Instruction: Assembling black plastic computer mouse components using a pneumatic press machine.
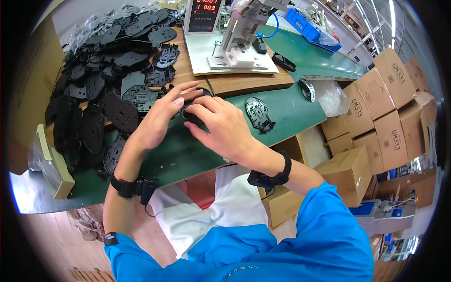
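Over the green table edge, both my hands close around a small black plastic piece [196, 120], which looks like a computer mouse shell. My left hand [162, 110] grips its far left side, with fingers curled over the top. From the right, my right hand [221, 123] pinches it with thumb and fingertips. Most of the piece is hidden by the fingers. Just right of my right hand, a black mouse base [258, 113] lies on the table, its moulded inside facing up. A large heap of similar black mouse parts [124, 110] spreads left of my left hand.
Beyond my hands, a press machine [242, 58] with a digital display box [202, 18] stands on a wooden board [253, 84]. A black-and-silver mouse-shaped part [307, 89] and clear plastic bag [331, 98] lie right. Cardboard boxes [376, 108] are stacked beside the table.
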Action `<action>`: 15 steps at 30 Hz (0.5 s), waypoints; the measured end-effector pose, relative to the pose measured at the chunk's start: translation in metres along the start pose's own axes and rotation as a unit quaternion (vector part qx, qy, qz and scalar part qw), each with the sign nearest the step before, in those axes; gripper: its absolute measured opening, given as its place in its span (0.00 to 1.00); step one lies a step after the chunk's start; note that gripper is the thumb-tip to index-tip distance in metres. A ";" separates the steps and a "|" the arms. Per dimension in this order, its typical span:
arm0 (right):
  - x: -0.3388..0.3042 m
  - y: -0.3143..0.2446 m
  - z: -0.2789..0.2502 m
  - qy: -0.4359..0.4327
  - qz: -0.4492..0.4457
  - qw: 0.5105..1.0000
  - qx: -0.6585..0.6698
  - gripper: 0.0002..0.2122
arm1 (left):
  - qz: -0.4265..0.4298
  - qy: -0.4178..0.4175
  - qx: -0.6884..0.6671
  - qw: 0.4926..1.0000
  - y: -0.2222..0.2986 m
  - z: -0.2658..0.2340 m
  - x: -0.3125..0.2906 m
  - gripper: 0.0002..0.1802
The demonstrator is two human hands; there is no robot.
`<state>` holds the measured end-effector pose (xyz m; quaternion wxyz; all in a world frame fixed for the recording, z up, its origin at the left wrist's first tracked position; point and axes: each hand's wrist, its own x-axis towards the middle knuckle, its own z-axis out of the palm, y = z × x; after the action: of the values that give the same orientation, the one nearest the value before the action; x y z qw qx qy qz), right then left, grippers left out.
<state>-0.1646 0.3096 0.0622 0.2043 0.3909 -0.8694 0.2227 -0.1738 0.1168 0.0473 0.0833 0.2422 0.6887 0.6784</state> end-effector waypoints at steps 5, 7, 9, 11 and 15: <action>-0.005 0.016 -0.003 -0.024 0.033 0.999 -0.006 0.13 | 0.042 0.012 0.028 0.999 0.010 -0.004 0.000 0.38; -0.004 0.028 -0.007 -0.003 0.019 1.000 -0.003 0.13 | 0.050 0.019 0.013 0.998 0.009 -0.002 0.000 0.37; 0.000 0.035 -0.013 0.004 0.002 1.000 -0.020 0.14 | 0.067 0.007 -0.023 0.997 0.010 -0.001 -0.001 0.36; 0.002 0.038 -0.020 0.012 0.004 1.000 -0.019 0.14 | 0.081 0.021 -0.018 0.996 0.009 0.001 -0.001 0.35; 0.011 0.064 -0.036 0.076 0.036 0.996 0.000 0.14 | 0.102 0.049 0.017 0.993 0.012 -0.004 -0.002 0.33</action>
<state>-0.2143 0.3610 0.0833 0.2616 0.3409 -0.8649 0.2595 -0.1711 0.1123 0.0585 -0.0245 0.2791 0.6750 0.6826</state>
